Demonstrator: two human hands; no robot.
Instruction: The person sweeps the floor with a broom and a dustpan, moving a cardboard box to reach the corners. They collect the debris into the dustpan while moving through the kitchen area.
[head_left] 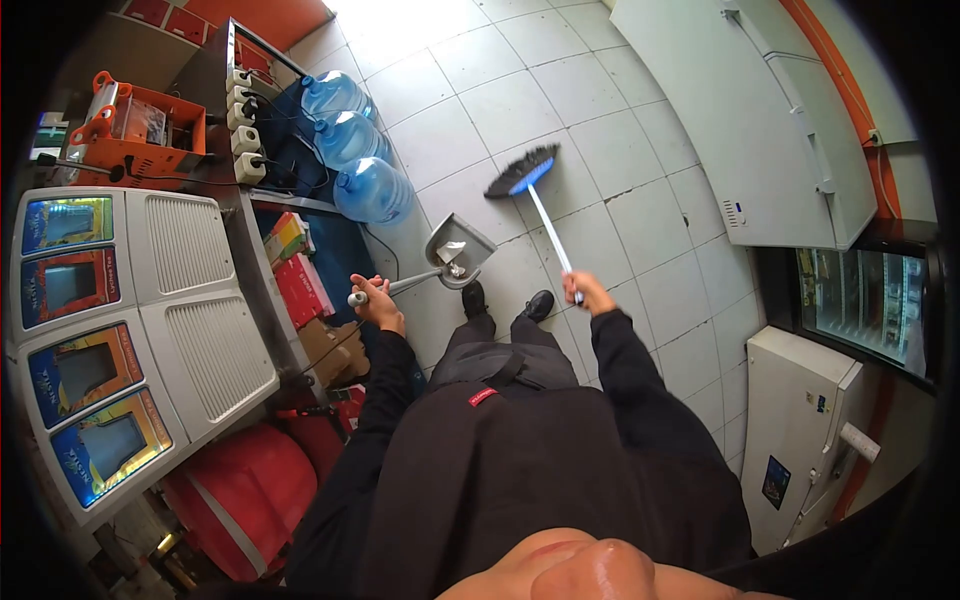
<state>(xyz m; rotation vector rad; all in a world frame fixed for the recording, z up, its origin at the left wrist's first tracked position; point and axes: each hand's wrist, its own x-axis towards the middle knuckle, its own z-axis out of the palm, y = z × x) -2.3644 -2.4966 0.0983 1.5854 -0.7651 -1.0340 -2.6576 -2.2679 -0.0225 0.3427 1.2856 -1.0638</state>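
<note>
My right hand (pixel 592 291) is closed round the top of the pale handle of a broom (pixel 528 178). The broom has a blue head with dark bristles, which rests on the tiled floor ahead of me. In my left hand (pixel 378 304) is the grey handle of a long-handled dustpan (pixel 474 237), the handle's end poking out past the fingers. The pan sits on the floor just ahead of my shoes, left of the broom head, with crumpled white litter (pixel 455 258) inside it.
Several large blue water bottles (pixel 374 190) stand along the left, beside a metal counter with power sockets (pixel 247 140). A drink dispenser (pixel 150 330) and an orange machine (pixel 135 130) are on the left. White cabinets (pixel 770 130) and a glass-fronted fridge (pixel 865 300) line the right.
</note>
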